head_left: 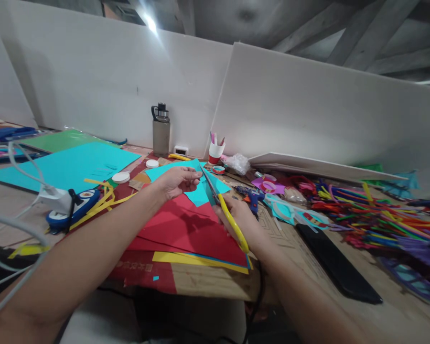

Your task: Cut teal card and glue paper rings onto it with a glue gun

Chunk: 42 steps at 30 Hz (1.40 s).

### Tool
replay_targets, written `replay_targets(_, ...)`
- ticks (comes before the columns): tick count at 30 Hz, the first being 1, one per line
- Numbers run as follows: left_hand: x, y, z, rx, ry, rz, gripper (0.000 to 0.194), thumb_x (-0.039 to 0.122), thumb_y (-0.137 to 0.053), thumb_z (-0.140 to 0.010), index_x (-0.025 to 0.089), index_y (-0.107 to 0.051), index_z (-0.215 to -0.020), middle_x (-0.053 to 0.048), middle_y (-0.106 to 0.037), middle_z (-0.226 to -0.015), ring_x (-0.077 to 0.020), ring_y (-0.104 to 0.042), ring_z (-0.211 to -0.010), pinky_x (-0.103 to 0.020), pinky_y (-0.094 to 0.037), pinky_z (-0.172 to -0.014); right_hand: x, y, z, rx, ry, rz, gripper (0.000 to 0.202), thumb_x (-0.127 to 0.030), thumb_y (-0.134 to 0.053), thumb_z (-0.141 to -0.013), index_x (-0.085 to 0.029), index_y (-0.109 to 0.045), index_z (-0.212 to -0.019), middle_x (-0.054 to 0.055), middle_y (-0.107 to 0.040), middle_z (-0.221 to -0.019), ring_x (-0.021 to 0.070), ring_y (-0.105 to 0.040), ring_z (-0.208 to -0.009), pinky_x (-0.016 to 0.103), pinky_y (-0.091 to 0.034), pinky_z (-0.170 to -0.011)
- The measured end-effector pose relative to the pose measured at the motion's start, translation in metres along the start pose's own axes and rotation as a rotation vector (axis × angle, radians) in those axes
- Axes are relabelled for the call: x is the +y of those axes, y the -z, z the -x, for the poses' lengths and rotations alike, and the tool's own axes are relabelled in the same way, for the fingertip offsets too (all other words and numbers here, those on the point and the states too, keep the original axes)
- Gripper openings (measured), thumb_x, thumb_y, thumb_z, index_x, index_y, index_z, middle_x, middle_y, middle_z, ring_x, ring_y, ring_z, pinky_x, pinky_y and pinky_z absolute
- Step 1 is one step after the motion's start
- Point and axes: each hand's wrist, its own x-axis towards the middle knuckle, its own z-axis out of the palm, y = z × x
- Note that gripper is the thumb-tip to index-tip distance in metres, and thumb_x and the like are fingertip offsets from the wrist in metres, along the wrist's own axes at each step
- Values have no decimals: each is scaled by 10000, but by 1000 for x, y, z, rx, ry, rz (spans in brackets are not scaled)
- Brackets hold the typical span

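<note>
My right hand (pixel 238 220) grips yellow-handled scissors (pixel 232 222), whose blades point up and away toward my left hand. My left hand (pixel 181 183) is closed in a pinch, with cyan paper (pixel 198 165) at its fingertips beside the blade tips. The exact edge between the fingers is too small to make out. Below both hands lie more cyan paper pieces (pixel 198 196), on top of red paper sheets (pixel 186 229). A yellow sheet (pixel 200 262) sticks out from under the red ones at the table's front edge.
At the back stand a bottle (pixel 161 136) and a cup of pens (pixel 216 152). A glue gun (pixel 252 197), a black phone (pixel 337 263) and piled pipe cleaners (pixel 387 215) lie to the right. Leftward are a power strip (pixel 75 210), cables and a large cyan sheet (pixel 68 167).
</note>
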Motion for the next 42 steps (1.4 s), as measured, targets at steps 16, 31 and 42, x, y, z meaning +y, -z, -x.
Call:
replay_targets(16,12,19,-8,63,-183,-44,227,105,-726,-636,130,-501,-619,20,-529,-555,-63,-524,-490,-189,-410,-489,5,21,-4,108,-11,-262,280,-389,-546,-776,-197,-547,-980,-43,-489,-622,85,-441,-450,190,-358,-407)
replay_targets(31,-17,-19,10,24,-274,-322,258,249,-746,-628,141,-513,-613,23,-537,-551,-82,-536,-526,-227,-418,-568,1,9,-3,428,155,-534,431,-330,-676,-712,-233,-481,-1085,-16,-522,-809,129,-542,-737,265,-480,-715)
replay_targets(42,-23,-26,16,-74,-252,-263,269,270,-736,-633,139,-501,-636,35,-525,-570,-73,-519,-533,-230,-396,-585,6,-1,-4,264,135,-257,397,-278,-607,-740,-180,-532,-1117,-6,-558,-738,144,-533,-654,264,-443,-626)
